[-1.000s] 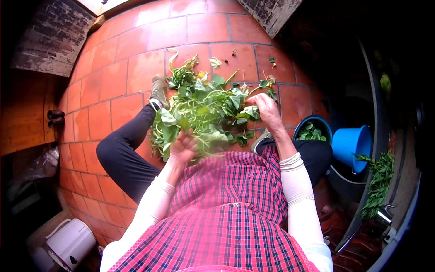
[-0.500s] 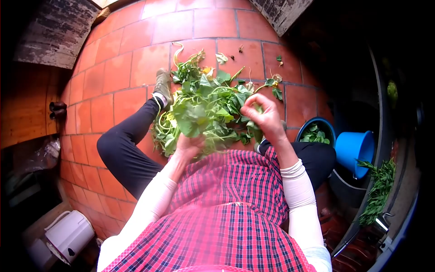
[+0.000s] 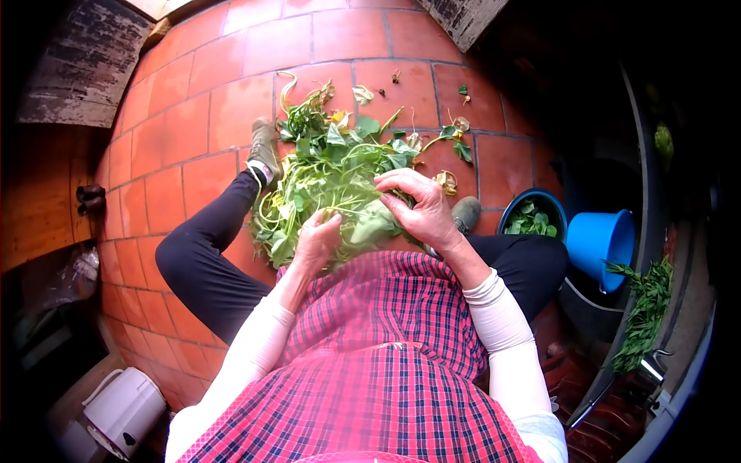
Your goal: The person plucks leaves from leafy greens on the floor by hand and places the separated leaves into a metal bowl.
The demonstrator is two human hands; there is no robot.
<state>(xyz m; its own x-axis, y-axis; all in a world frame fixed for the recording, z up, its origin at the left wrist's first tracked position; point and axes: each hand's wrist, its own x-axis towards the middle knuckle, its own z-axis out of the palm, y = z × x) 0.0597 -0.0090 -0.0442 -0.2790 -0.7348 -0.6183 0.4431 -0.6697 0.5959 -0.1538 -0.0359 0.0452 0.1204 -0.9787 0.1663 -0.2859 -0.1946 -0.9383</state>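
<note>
In front of my lap a large heap of leafy green vines [image 3: 316, 174] lies on the floor, with pale curling stems and a few yellow blossoms. My left hand [image 3: 318, 239] is closed, pinching a thin leafy stem [image 3: 355, 212] over the near side of the heap. At the other end of that stem, my right hand [image 3: 421, 208] is closed too, thumb and fingertips pressed together. A broad green leaf [image 3: 372, 227], smeared by motion, hangs between the two hands. Exactly what lies between the right fingertips is partly hidden.
Picked leaves fill a blue-rimmed basin [image 3: 532, 220] by my right knee. Next to it stands a blue bucket [image 3: 598, 247], with a bunch of green sprigs [image 3: 647, 312] nearby. Loose scraps [image 3: 446, 182] lie on the red tiles [image 3: 247, 77]. A white container [image 3: 127, 409] stands at lower left.
My right hand has moved left and down, toward the left hand. The leaf cluster above my left hand has dropped, and a stem now stretches between both hands. The view has shifted slightly.
</note>
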